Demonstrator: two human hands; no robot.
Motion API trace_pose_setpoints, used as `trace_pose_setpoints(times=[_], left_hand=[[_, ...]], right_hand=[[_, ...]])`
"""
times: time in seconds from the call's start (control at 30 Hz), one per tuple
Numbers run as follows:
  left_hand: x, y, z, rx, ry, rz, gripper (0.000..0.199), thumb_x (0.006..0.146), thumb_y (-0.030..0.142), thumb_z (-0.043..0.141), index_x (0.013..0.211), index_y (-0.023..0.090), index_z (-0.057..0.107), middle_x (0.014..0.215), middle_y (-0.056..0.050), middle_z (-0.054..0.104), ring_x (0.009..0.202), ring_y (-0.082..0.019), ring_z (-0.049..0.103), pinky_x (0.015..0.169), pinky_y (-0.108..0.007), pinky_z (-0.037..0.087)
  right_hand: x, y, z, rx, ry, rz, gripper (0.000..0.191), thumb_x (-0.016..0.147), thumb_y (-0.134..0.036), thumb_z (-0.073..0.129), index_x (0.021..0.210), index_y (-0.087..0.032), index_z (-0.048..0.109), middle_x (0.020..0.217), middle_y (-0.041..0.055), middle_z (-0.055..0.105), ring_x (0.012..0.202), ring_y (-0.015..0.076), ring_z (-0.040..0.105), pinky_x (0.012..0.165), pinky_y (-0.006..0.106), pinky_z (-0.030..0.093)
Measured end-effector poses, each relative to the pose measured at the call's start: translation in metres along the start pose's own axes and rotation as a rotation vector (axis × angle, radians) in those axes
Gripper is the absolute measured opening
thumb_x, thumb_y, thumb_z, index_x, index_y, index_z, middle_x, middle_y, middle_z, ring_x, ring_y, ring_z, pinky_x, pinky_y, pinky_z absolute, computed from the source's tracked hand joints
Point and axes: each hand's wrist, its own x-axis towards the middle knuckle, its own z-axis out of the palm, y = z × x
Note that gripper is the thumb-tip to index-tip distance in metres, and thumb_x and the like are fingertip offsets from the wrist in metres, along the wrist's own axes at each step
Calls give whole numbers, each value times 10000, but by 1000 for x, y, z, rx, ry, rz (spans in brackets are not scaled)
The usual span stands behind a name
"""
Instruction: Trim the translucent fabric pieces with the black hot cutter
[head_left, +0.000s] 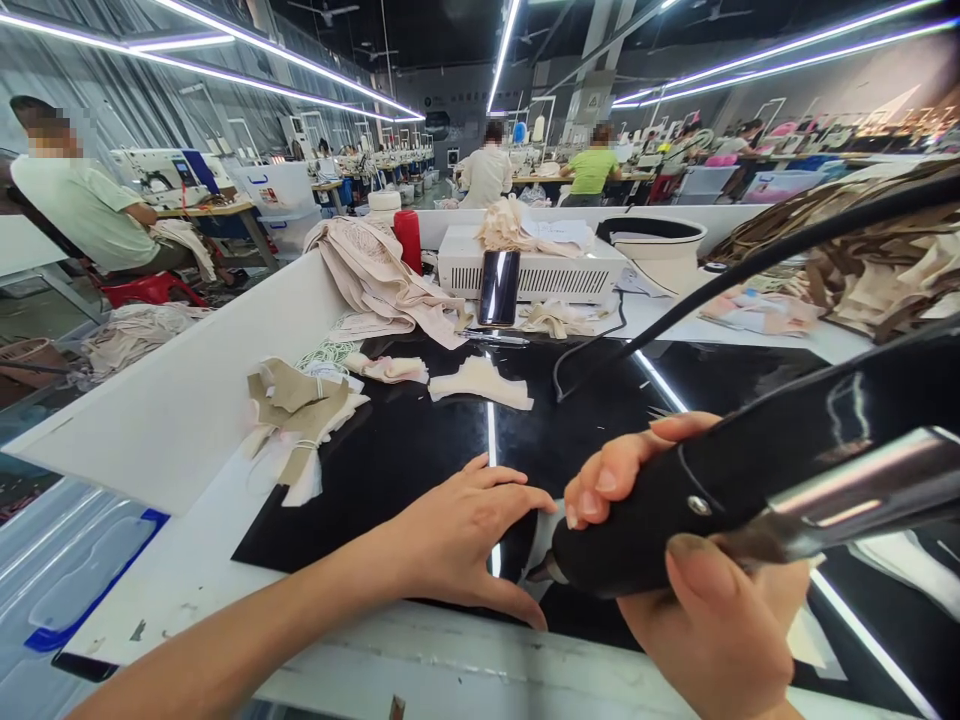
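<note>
My right hand (720, 620) is wrapped around a thick black corded hand tool (622, 540). It has a metal lever along its side and a narrow metal tip that points down to the left. Under the tip, a small pale fabric piece (541, 545) lies on the glossy black board (375, 500), partly hidden by the tool and my hand. My left hand (472, 530) rests beside it with thumb and fingers spread, fingertips at the edge of the fabric. Beyond my hands, a curved cream fabric piece (481, 383) lies flat on the board.
Tied beige fabric pieces (300, 410) lie at the left. A white vented box (525, 265) stands at the back, with a dark phone (499, 288) against it. The tool's black cable (720, 275) arches overhead at the right. Co-workers sit at machines farther off.
</note>
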Motion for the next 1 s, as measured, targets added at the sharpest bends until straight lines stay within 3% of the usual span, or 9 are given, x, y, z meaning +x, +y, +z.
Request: trace_pose_setpoints(times=[0.3,0.5,0.63,0.87,1.0], left_hand=[[0,-3,2,7,6,21,818,807,544,878,1482,259,515,1524,-134,585,1505,-375,439,1277,-698,163],[-8,-1,-10,74,37,89,301,866,425,862,1051,222,737,1608,-160,448,1530,-370,383,1222,-514,405],[-11,-6,-26,150,38,122,70,946,305,782,926,237,780,1578,-103,519,1523,-361,391,1235,-521,391],[-14,-27,-44,409,186,-11,177,1014,145,623,1034,243,769,1552,-89,558,1525,-366,375,1261,-658,287],[-12,-18,-34,384,269,-33,206,1053,170,575,1204,204,711,1454,-120,617,1429,-305,473,1249,-569,355]], right_hand=[[0,3,-4,-14,-30,28,320,916,-394,797,1185,-307,646,855,-13,637,710,164,619,652,331,590],[18,-9,-17,-42,89,-66,340,858,-374,847,1139,-271,686,834,-11,667,674,158,632,609,304,580],[24,-14,-27,-98,170,-96,368,795,-385,897,1087,-261,710,795,-15,674,647,161,625,569,296,568],[20,-10,-31,-97,183,-79,380,797,-382,896,1092,-260,690,802,-15,679,645,167,631,583,317,567],[18,-4,-25,-96,169,-58,379,836,-379,869,1138,-272,668,839,-16,683,673,176,645,615,336,567]])
